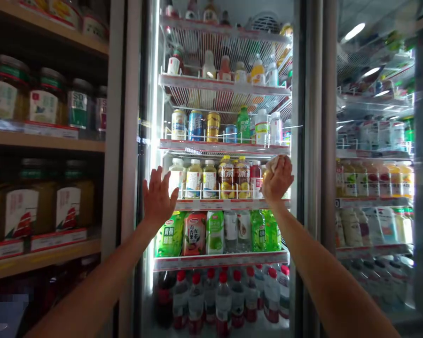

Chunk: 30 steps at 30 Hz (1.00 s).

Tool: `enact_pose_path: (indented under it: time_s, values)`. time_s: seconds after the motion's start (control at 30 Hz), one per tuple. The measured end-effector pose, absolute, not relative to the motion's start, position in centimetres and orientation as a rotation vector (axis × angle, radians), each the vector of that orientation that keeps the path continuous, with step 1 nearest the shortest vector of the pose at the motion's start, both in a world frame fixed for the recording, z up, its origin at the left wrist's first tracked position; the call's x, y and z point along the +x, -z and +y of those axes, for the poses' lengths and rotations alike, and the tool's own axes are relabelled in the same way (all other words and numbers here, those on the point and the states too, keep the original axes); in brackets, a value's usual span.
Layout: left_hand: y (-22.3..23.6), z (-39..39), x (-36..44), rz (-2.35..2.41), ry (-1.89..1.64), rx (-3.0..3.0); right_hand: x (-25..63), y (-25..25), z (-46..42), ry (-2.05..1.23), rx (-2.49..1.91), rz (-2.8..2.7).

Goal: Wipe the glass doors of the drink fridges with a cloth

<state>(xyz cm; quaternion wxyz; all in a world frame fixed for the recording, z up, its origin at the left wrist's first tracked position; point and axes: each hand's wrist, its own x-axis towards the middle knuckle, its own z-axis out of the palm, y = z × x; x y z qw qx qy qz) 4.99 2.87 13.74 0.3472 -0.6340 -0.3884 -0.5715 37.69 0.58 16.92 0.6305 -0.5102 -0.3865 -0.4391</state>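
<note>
In front of me stands a drinks fridge with a glass door [211,237], its shelves lit from inside. My left hand [158,196] is raised at the left side of the glass, palm forward and fingers spread, apparently resting on it; nothing is in it. On the right side, my right hand [278,180] presses a pale, crumpled cloth [272,163] to the glass, just below the level of the can shelf. Fingers cover much of the cloth. Behind the glass, between my hands, stand bottles of iced tea [226,177].
Wooden shelves [45,141] with jars and large bottles stand close on the left. A metal door frame [312,117] separates this fridge from another glass-fronted fridge [373,202] on the right. Red-capped bottles [223,298] fill the bottom of the middle fridge.
</note>
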Motion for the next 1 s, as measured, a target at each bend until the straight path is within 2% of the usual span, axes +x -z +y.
enact_pose_path:
  time_s: [0.2,0.37,0.43,0.57,0.63,0.77,0.93,1.0]
  values:
    - [-14.6,2.4,2.8,-1.051,1.487,-1.621,30.4,-16.6,1.5,1.316,-0.923,-1.655]
    - [-14.7,2.0,0.0,-1.067,1.488,-1.574,28.2,-18.5,1.9,1.027,-1.076,-1.155]
    - [-14.7,1.9,-0.9,-1.081,1.484,-1.562,26.6,-18.4,2.1,1.054,-1.071,-1.248]
    - [-14.7,1.7,-2.0,-1.097,1.491,-1.556,23.2,-17.4,2.3,1.310,-0.894,-1.766]
    - [-14.7,1.6,-2.6,-1.107,1.483,-1.554,22.3,-18.1,2.4,1.293,-0.907,-1.697]
    - [-14.6,1.2,-3.9,-1.122,1.448,-1.531,20.5,-19.8,3.0,1.059,-1.038,-1.271]
    - [-14.7,0.6,-5.0,-1.120,1.450,-1.510,16.2,-18.5,3.3,1.300,-0.729,-1.883]
    - [-14.8,0.4,-5.4,-1.109,1.448,-1.511,15.2,-18.7,3.3,1.287,-0.738,-1.875]
